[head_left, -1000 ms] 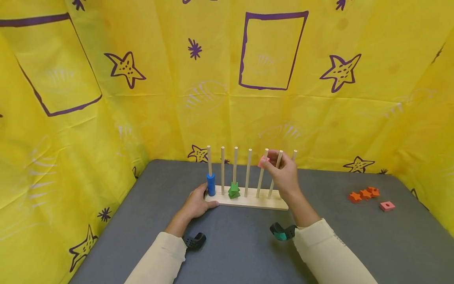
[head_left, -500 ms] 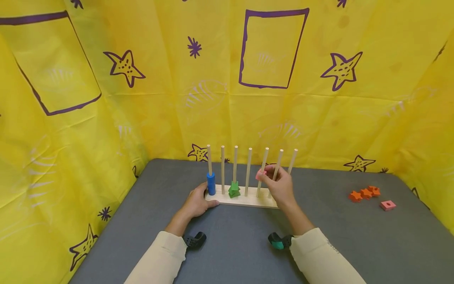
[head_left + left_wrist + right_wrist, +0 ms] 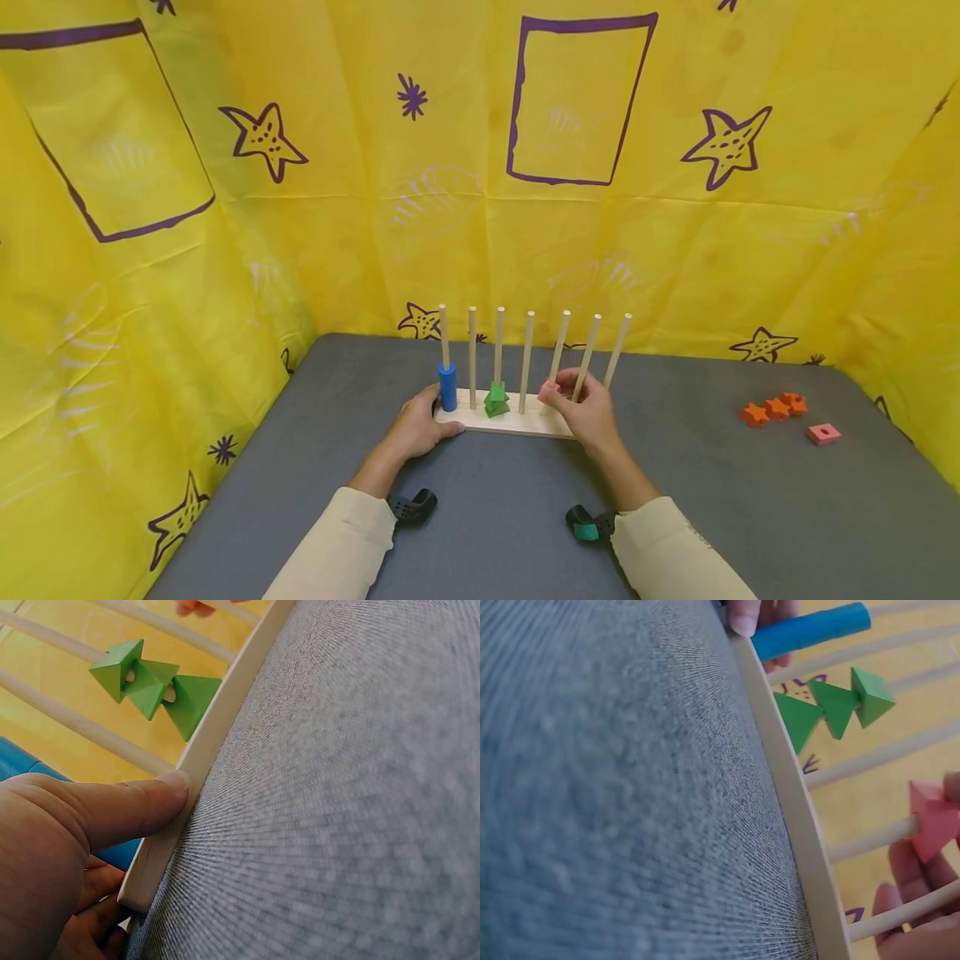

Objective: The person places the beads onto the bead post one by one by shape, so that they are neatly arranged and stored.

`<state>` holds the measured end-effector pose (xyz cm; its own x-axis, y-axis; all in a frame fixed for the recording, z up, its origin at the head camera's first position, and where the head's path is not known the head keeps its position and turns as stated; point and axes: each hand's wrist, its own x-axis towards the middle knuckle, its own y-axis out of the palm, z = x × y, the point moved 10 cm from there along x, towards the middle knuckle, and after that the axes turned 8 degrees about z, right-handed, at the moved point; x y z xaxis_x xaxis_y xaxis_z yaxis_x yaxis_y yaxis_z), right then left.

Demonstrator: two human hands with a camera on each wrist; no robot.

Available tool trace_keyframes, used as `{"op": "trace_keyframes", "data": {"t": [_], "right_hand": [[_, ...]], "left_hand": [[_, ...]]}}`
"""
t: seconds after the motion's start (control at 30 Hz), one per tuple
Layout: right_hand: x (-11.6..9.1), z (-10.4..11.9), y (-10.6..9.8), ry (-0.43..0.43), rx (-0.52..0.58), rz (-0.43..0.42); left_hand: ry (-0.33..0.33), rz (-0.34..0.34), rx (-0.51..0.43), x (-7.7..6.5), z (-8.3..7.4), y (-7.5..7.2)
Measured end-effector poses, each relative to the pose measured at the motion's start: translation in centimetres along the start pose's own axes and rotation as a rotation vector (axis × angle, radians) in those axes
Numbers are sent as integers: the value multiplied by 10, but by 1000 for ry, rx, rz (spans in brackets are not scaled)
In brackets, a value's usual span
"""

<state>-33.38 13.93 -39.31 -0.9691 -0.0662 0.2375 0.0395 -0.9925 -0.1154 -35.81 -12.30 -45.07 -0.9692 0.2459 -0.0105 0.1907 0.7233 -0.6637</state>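
Observation:
A wooden peg stand (image 3: 517,423) with a row of upright pegs stands on the table. My left hand (image 3: 414,427) grips the left end of its base, thumb along the front edge (image 3: 142,806) and fingers behind. With thumb and fingers, my right hand (image 3: 592,415) pinches a pink block (image 3: 932,819) threaded on the fifth peg from the left. In the right wrist view, bare peg shows between that block and the base. Blue cylinders (image 3: 447,388) are stacked on the leftmost peg. Green triangular blocks (image 3: 150,682) sit on the third peg, turned at different angles.
On the right of the grey table (image 3: 675,433) lie orange star-shaped pieces (image 3: 754,414) and another pink block (image 3: 823,434) with a hole. A yellow patterned cloth (image 3: 360,250) hangs behind the table and along both sides.
My right hand has slid the pink block down the fifth peg, from near its top to close above the base. My left hand has stayed on the stand.

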Motion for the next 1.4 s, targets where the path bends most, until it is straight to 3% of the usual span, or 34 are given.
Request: {"op": "trace_keyframes", "data": {"t": [0.07, 0.2, 0.3, 0.53, 0.7, 0.83, 0.97, 1.1, 1.4], "right_hand": [[-1, 0, 2, 17, -10, 18], [3, -21, 2, 44, -44, 39], [5, -34, 0, 9, -90, 36], [-8, 1, 3, -39, -134, 44], [-4, -11, -3, -23, -126, 36], [0, -12, -12, 5, -233, 48], [-2, 10, -21, 2, -406, 85], [-9, 40, -33, -48, -512, 82], [-38, 113, -76, -292, -568, -89]], "left_hand": [[0, -1, -1, 0, 0, 0], [0, 0, 3, 0, 1, 0], [-4, 1, 8, 0, 1, 0], [7, 0, -7, 0, 0, 0], [13, -5, -15, -1, -1, -2], [8, -7, -10, -1, 0, -2], [3, -5, -9, -1, 0, -2], [1, 0, -1, -1, 1, -1], [10, 0, 8, 0, 0, 0]]}}
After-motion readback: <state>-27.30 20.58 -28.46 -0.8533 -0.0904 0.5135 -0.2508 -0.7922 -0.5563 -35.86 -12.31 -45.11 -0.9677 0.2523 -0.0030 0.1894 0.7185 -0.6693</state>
